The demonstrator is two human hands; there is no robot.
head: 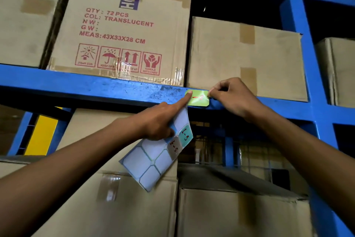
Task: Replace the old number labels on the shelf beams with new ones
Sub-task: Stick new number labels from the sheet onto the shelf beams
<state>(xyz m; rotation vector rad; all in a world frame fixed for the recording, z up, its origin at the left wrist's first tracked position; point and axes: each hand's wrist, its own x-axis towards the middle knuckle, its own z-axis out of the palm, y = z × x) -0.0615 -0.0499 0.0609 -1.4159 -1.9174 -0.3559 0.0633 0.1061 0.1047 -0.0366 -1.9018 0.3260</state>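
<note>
Here, the green label (197, 98) sits on the front face of the blue shelf beam (76, 86), its lower edge level with the beam's underside. Your left hand (159, 123) presses an outstretched index fingertip on the label's upper left corner, while its other fingers curl round the sticker sheet (151, 161), which hangs below the beam. Your right hand (233, 96) pinches the label's right edge. Bare beam runs free to the left and right of the label. Cardboard boxes crowd close above; the printed carton (119, 31) stands just left. Further boxes (240, 211) fill the bay below.
</note>
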